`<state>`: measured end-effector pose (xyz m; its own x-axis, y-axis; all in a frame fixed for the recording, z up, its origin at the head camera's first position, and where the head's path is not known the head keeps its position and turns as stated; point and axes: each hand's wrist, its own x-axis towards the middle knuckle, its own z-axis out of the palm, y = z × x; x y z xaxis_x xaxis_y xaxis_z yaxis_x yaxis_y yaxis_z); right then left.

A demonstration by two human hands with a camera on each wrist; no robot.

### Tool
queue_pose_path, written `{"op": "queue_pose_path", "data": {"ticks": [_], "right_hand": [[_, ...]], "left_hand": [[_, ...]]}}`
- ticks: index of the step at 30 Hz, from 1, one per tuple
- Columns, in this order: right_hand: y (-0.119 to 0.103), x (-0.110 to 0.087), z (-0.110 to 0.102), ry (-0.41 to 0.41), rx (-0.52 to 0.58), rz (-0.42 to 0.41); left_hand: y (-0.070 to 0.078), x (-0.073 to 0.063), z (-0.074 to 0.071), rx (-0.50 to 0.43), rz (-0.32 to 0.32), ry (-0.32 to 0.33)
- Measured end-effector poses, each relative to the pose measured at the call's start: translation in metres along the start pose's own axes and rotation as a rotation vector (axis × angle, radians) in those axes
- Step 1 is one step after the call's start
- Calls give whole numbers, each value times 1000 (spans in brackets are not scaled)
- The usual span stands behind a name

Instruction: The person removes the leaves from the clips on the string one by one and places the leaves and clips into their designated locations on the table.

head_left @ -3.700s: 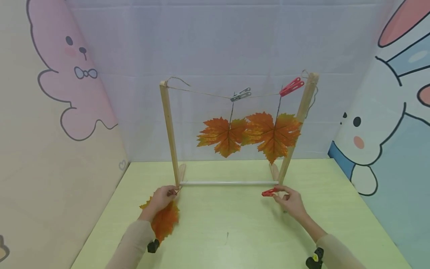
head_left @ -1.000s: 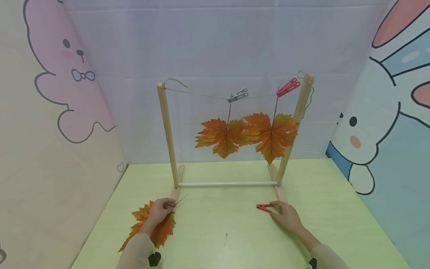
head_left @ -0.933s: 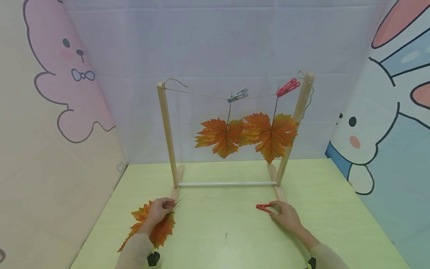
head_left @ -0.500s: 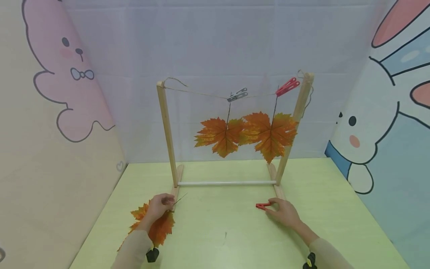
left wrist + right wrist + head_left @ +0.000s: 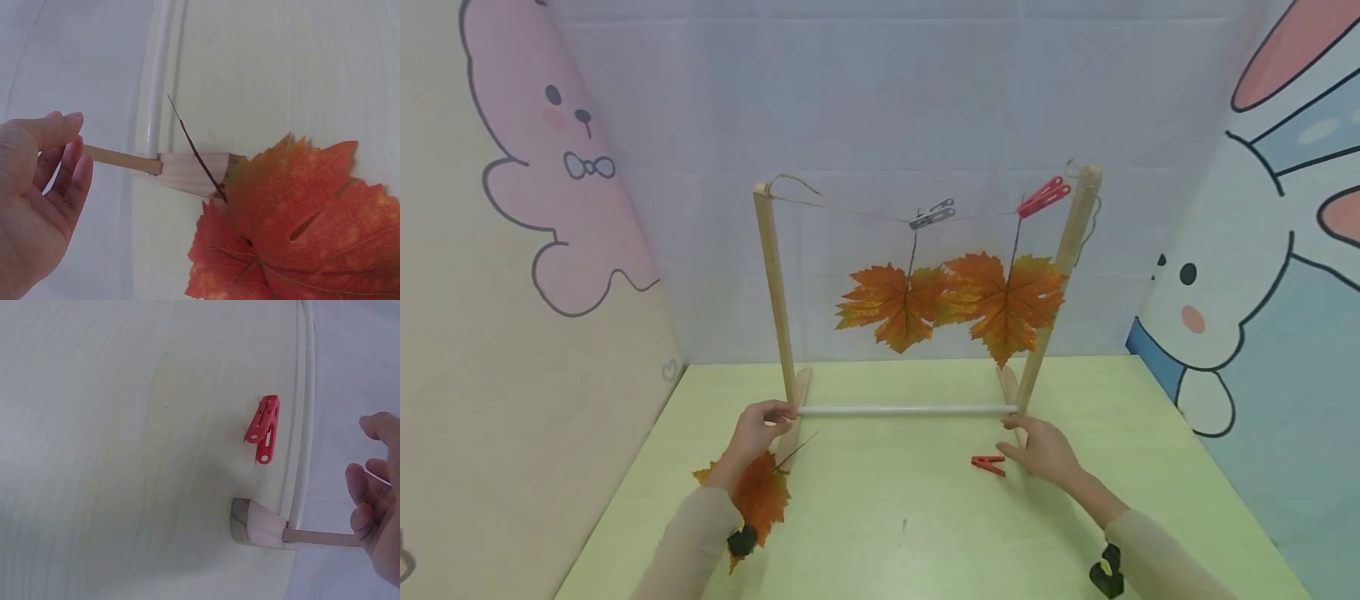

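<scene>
My left hand [image 5: 760, 431] is beside the foot of the left wooden post [image 5: 775, 292], its fingers loosely bent with nothing visible in them. Below it an orange maple leaf [image 5: 762, 500] lies on the table, partly hidden by my forearm, its dark stem [image 5: 199, 156] crossing the wooden foot [image 5: 194, 172]. On the other side, my right hand [image 5: 1043, 450] has thumb and fingers spread near the right post [image 5: 1048, 333]; whether it touches the post I cannot tell. A red clothespin [image 5: 988, 464] lies on the table just left of that hand.
A twine line [image 5: 842, 207] spans the posts. A grey clothespin [image 5: 931, 214] and a second red clothespin [image 5: 1043, 197] hold two hanging maple leaves [image 5: 895, 307] on it. A white rod [image 5: 910, 409] joins the posts low down. Behind stands a pale cloth wall [image 5: 880, 100].
My right hand has let go of the red clothespin, leaving it on the table, and moved up towards the right post. My left hand has released the leaf stem and moved up towards the left post.
</scene>
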<state>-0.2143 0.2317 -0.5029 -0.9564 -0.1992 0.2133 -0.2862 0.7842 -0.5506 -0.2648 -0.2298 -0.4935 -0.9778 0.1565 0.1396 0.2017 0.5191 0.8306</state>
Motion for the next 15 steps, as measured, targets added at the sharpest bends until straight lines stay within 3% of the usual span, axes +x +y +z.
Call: {"op": "queue_pose_path", "data": {"ticks": [10,15], "right_hand": [[-20,12,-28,35,-8,-106],[-33,20,-44,32,-11,-118]], "left_hand": [[37,18,-5,50,100,16],[58,25,-10,65,114,17]]}}
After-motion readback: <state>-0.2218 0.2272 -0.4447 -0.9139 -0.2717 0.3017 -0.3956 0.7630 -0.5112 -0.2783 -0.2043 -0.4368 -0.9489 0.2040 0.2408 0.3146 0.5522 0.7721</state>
